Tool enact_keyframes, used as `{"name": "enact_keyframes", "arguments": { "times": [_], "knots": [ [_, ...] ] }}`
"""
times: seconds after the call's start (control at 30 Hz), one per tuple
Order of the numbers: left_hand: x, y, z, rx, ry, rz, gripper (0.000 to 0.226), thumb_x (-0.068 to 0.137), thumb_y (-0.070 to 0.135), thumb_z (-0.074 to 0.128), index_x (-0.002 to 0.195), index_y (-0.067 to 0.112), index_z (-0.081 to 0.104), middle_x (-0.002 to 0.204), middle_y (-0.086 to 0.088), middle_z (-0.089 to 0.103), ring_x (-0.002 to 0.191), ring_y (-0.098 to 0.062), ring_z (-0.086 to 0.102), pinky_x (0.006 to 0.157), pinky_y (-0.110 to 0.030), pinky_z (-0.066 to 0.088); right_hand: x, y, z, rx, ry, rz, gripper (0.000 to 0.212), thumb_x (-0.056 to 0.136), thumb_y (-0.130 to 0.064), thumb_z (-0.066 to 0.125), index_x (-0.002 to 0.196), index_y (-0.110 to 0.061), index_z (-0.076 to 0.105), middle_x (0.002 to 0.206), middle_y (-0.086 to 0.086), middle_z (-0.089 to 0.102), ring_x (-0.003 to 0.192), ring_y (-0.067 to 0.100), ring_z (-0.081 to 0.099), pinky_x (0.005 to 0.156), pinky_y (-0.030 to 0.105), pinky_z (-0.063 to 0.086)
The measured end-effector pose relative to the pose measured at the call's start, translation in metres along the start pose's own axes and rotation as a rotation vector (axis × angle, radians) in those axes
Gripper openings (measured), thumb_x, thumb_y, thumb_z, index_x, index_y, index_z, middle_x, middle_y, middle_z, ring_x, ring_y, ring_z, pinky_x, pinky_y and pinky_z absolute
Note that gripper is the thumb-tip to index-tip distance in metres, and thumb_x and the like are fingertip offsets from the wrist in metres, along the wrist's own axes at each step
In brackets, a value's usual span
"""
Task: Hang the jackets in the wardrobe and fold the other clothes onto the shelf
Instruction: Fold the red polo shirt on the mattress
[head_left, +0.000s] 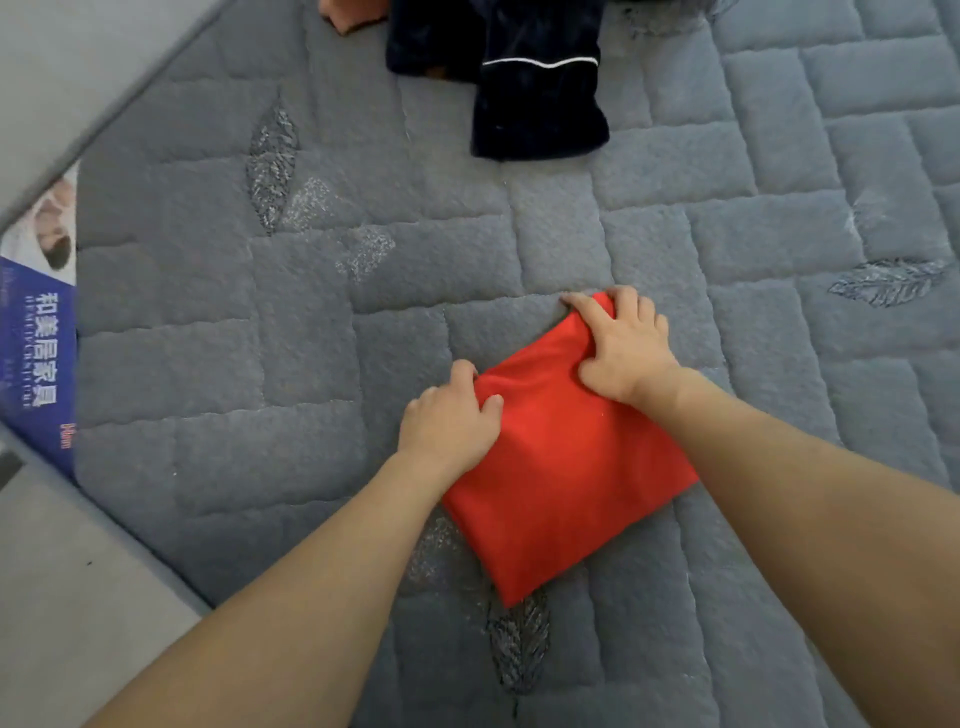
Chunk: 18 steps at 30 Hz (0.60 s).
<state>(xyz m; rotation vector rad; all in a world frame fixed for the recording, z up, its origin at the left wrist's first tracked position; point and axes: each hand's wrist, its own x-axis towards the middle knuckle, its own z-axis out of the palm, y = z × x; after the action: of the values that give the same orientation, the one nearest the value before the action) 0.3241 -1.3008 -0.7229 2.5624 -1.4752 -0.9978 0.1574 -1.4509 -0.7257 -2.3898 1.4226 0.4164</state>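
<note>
A folded red garment (563, 467) lies as a flat rectangle on the grey quilted mattress (260, 364). My left hand (449, 418) grips the garment's left far edge, fingers curled under it and thumb on top. My right hand (623, 348) holds the far corner, with fingers over the edge and the thumb pressing the cloth. A dark navy garment with white piping (535, 88) lies crumpled at the far side of the mattress. An orange piece of clothing (348, 13) peeks in at the top edge.
The mattress edge runs diagonally along the left, with a blue printed label (39, 358) on its side. Beyond it is grey floor (67, 571). Open mattress surface lies left and right of the red garment.
</note>
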Motion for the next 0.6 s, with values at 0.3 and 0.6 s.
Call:
{"name": "enact_keyframes", "arguments": {
  "times": [0.3, 0.6],
  "knots": [
    [-0.062, -0.056, -0.097, -0.406, -0.364, -0.143, 0.014, 0.081, 0.032, 0.055, 0.087, 0.018, 0.054, 0.097, 0.000, 0.063, 0.082, -0.013, 0.058, 0.062, -0.029, 0.038, -0.033, -0.097, -0.093, -0.059, -0.396, -0.164, 0.016, 0.077, -0.011, 0.056, 0.085, -0.024, 0.059, 0.093, 0.004, 0.066, 0.100, 0.030, 0.063, 0.073, 0.026, 0.045],
    [-0.286, -0.141, -0.261, -0.200, 0.253, -0.396, 0.010, 0.079, 0.021, 0.053, 0.082, 0.015, 0.061, 0.091, -0.009, 0.068, 0.086, -0.029, 0.064, 0.064, -0.029, 0.042, -0.178, -0.291, -0.205, 0.217, -0.143, -0.475, 0.009, 0.074, -0.007, 0.053, 0.073, -0.016, 0.054, 0.074, 0.006, 0.057, 0.086, 0.033, 0.062, 0.066, 0.026, 0.039]
  ]
}}
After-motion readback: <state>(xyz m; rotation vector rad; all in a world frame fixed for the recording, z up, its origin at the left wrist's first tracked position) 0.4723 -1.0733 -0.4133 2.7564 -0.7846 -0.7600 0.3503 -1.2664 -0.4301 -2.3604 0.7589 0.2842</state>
